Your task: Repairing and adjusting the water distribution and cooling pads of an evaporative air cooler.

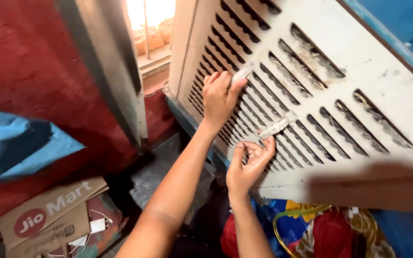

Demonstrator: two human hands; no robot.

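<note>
**Two hands on a strip of tape across a dusty louvred panel**

A large off-white panel with rows of slanted, dust-caked louvre slots [311, 91] filled the frame from twelve to four o'clock, leaning against a blue surface [407, 28] at one o'clock. A red wall [29, 62] took the nine to eleven o'clock side, with a grey upright frame [115, 71] beside it. At eight o'clock a crumpled blue sheet [20, 143] lay above a flattened brown cardboard box [53, 215]. Colourful patterned cloth with a yellow cord [307, 224] sat at five to six o'clock.

Across the slots near the centre ran a narrow whitish strip of tape [276, 125], stretched from upper left to lower right. The left hand [220, 98], just above centre, lay knuckles-up over the upper end of the strip, fingers [223, 79] curled close together and pressing it to the panel; a short end of tape showed past the fingertips towards one o'clock. The right hand [248, 165], just below centre, had its thumb and forefinger narrowed to a pinch at the lower end of the strip, the remaining fingers loosely bent.
</note>
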